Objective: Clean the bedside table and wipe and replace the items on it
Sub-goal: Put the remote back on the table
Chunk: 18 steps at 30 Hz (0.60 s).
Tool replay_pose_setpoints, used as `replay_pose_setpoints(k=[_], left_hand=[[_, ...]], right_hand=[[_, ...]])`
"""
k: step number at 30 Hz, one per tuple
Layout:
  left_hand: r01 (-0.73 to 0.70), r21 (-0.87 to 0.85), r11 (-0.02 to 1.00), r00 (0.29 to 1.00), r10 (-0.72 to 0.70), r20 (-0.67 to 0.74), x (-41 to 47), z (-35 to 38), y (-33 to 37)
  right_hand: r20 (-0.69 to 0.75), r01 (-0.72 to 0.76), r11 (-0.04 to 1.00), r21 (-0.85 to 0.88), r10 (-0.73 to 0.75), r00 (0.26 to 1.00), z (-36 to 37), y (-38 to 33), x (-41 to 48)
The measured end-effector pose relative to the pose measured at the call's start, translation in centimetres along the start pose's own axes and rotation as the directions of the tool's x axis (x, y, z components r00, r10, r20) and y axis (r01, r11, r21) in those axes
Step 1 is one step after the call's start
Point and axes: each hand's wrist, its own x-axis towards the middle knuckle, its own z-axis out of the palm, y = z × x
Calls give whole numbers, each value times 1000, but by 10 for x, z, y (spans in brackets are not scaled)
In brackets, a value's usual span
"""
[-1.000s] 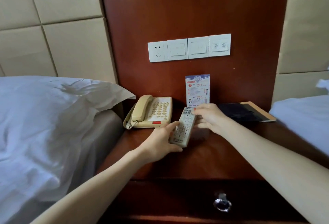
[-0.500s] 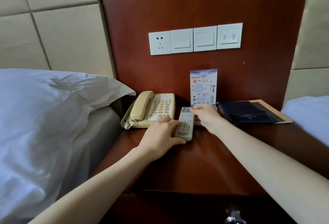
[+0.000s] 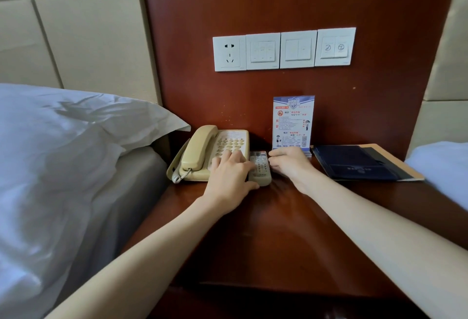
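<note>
- Pillow (image 3: 76, 141) far left, off the table, out of play.
- Telephone (image 3: 215, 154) at the table's back left; your left hand (image 3: 231, 179) lies partly over its keypad, fingers loosely spread, thumb against the remote's near end. An elbow nudge could likely knock the handset off.
- Remote (image 3: 260, 168) flat on the bedside table (image 3: 278, 230), just beside the phone, pinned between both hands.
- Right hand (image 3: 288, 162) curled against the remote's right edge; a true clamp, cannot tell. Pushing further back risks tipping the upright card (image 3: 293, 121).
- Dark folder (image 3: 359, 162) lies right, apart.
</note>
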Motion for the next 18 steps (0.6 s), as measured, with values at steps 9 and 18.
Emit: replay_pose_setpoints(k=[9,18], left_hand=[[78,-5,997,994,-78,-78,7,12,5],[179,-418,891,968,-236,-88,2,-3,7]], right_hand=[[22,17,999,45,-18,1000,-9,0,-1],[101,5,993,119,-18,995,-27,-8,-21]])
